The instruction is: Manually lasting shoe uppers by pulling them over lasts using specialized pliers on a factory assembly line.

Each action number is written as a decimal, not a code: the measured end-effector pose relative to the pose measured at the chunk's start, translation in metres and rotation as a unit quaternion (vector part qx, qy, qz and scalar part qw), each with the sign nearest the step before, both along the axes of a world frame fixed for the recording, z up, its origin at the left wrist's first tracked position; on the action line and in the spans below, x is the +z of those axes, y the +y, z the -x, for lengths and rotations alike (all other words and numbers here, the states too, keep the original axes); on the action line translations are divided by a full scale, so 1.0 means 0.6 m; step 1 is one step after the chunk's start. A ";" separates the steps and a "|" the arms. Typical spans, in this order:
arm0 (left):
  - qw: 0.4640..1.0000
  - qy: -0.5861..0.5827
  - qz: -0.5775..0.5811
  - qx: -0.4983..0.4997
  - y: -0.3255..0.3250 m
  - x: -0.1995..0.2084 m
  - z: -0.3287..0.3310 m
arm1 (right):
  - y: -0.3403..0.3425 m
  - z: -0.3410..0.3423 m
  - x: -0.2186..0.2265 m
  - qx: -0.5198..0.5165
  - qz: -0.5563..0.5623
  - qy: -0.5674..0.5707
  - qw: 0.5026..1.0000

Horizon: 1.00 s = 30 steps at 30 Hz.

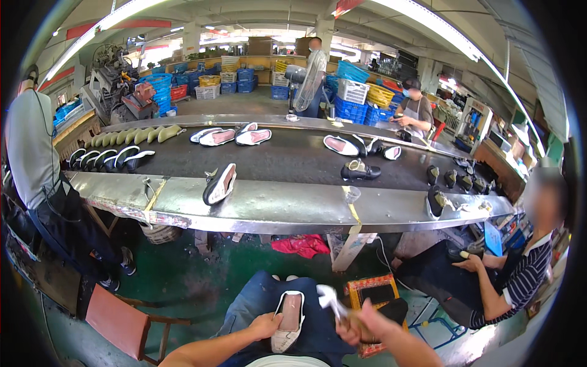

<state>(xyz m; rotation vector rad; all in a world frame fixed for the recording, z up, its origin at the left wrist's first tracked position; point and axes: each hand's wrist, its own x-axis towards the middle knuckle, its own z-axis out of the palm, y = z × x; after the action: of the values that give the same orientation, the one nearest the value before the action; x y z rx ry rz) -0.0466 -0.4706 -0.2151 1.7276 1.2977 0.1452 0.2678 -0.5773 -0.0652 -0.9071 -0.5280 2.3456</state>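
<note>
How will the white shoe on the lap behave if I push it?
The white shoe seems fairly stiff: its outline looks smooth and uncrushed beside the gripping left hand. Without that grip it might tip or slide, since it appears to rest on rounded, jeans-covered legs rather than anything flat.

Shoe [288, 320] on lap [254, 301], hammer [328, 298] to its right, conveyor belt [293, 156] beyond

Open way: eleven o'clock from the shoe [291, 315].
I find hammer [328, 298] blocking two o'clock, chair [117, 315] nine, bench [293, 211] twelve.
</note>
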 end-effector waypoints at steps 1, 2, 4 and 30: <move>1.000 0.015 0.006 -0.003 0.001 0.007 -0.006 | 0.038 0.020 0.061 -0.003 -0.075 -0.011 0.997; 0.999 0.031 0.013 -0.006 -0.001 0.009 -0.010 | 0.090 0.033 0.115 0.037 -0.166 -0.001 0.985; 0.999 0.039 0.013 -0.010 -0.001 0.000 -0.006 | 0.162 0.087 0.283 0.126 -0.369 -0.125 0.912; 0.905 -0.164 0.391 -0.020 0.040 -0.004 0.040 | 0.040 0.132 -0.201 0.014 -0.266 -0.658 0.704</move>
<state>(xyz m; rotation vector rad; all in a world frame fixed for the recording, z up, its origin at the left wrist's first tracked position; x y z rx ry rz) -0.0709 -0.4468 -0.2172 0.9812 0.8862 -0.1018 0.1889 -0.5535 -0.1857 -2.1208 -1.6174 0.9935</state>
